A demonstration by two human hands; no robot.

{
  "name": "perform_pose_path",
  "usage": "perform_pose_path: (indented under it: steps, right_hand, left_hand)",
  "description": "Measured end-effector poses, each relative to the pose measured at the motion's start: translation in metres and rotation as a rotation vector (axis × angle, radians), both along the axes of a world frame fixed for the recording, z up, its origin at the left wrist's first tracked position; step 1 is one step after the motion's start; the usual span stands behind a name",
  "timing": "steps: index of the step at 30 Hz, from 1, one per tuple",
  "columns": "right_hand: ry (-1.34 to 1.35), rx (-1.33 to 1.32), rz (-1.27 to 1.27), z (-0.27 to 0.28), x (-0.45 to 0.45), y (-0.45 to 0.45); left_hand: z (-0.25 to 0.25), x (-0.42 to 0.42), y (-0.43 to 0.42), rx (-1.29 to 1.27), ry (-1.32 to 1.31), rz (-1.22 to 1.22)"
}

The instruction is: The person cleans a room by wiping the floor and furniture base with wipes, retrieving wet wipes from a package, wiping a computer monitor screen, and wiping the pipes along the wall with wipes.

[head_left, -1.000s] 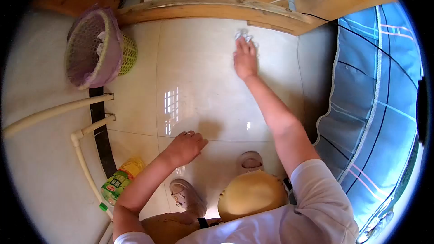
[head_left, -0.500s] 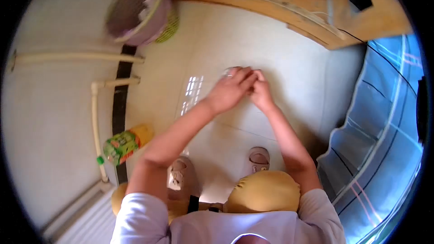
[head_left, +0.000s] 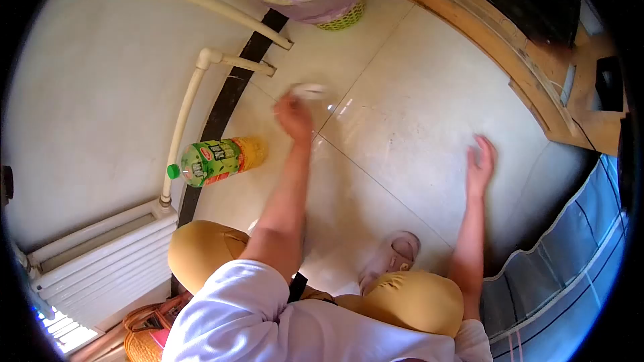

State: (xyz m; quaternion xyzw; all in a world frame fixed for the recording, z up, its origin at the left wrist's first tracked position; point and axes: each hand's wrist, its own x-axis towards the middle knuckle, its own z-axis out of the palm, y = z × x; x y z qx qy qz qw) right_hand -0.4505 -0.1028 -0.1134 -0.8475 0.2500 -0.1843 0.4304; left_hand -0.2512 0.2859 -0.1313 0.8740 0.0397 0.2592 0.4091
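Note:
My left hand (head_left: 294, 115) is over the floor, its fingers closed on a small, pale, rounded thing (head_left: 310, 91) that is smeared by motion, so its kind does not show. Well off to the right, my right hand (head_left: 481, 164) has its thumb and fingers apart, with nothing visible between them. Nearest to my left hand on the left side lies a large bottle (head_left: 221, 159) with a green cap and green label, on its side against the dark skirting strip.
A purple-lined wastebasket (head_left: 322, 3) with crumpled paper stands at the top. Cream pipes (head_left: 188, 117) and a white radiator (head_left: 107, 248) run along the left wall. Wooden furniture (head_left: 483, 40) borders the upper right; blue checked fabric (head_left: 557, 268) hangs at the lower right.
My hands were together over the floor; now they are wide apart, the left carrying the pale thing, the right at the other side. The view has turned, bringing the radiator further into sight.

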Motion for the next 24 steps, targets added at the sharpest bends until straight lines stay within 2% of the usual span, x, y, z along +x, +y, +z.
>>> perform_pose_path:
  steps: [1,2,3,4,5,7,10,11,12,17,19,20,22,23,24]
  right_hand:
    - [0.065,-0.085,-0.124,-0.018,-0.019,-0.020]
    - [0.095,-0.188,-0.198,-0.033,-0.037,-0.036]
    - [0.129,-0.291,-0.274,-0.041,-0.052,-0.042]
    - [0.190,-0.417,-0.233,-0.042,-0.061,-0.041]
    - [0.199,-0.424,-0.244,-0.042,-0.062,-0.035]
    - [0.399,-0.586,-0.249,-0.037,-0.054,-0.012]
    - [0.447,-0.572,-0.255,-0.030,-0.046,-0.003]
    - [0.451,-0.564,-0.266,-0.027,-0.045,-0.001]
    - [0.448,-0.564,-0.270,-0.027,-0.045,-0.001]
    - [0.472,-0.624,-0.259,-0.030,-0.046,-0.003]
    - [0.466,-0.621,-0.267,-0.026,-0.045,-0.003]
    - [0.459,-0.614,-0.254,-0.026,-0.046,-0.002]
    - [0.460,-0.619,-0.262,-0.027,-0.046,-0.003]
    - [0.436,-0.623,-0.257,-0.028,-0.045,-0.003]
    - [0.449,-0.621,-0.258,-0.027,-0.044,-0.003]
  left_hand:
    - [0.012,0.018,0.029,0.101,0.090,0.217]
    - [0.003,0.033,0.069,0.143,0.110,0.306]
    - [-0.028,0.039,0.098,0.164,0.127,0.345]
    - [-0.059,0.045,0.126,0.184,0.145,0.383]
    - [-0.071,0.045,0.123,0.203,0.181,0.374]
    - [-0.057,0.029,0.065,0.310,0.218,0.301]
    - [-0.026,0.004,-0.027,0.441,0.236,0.099]
    - [-0.033,-0.002,-0.046,0.414,0.230,0.051]
    - [-0.017,-0.016,-0.069,0.457,0.161,-0.053]
    - [0.009,-0.057,-0.129,0.310,0.438,-0.533]
    - [-0.004,-0.036,-0.130,0.274,0.163,-0.479]
    - [0.006,-0.006,-0.122,0.265,0.142,-0.481]
    - [0.011,0.046,-0.106,0.175,0.115,-0.177]
    - [-0.004,0.076,-0.092,0.284,0.087,0.014]
    - [-0.022,0.105,-0.074,0.168,0.222,0.048]
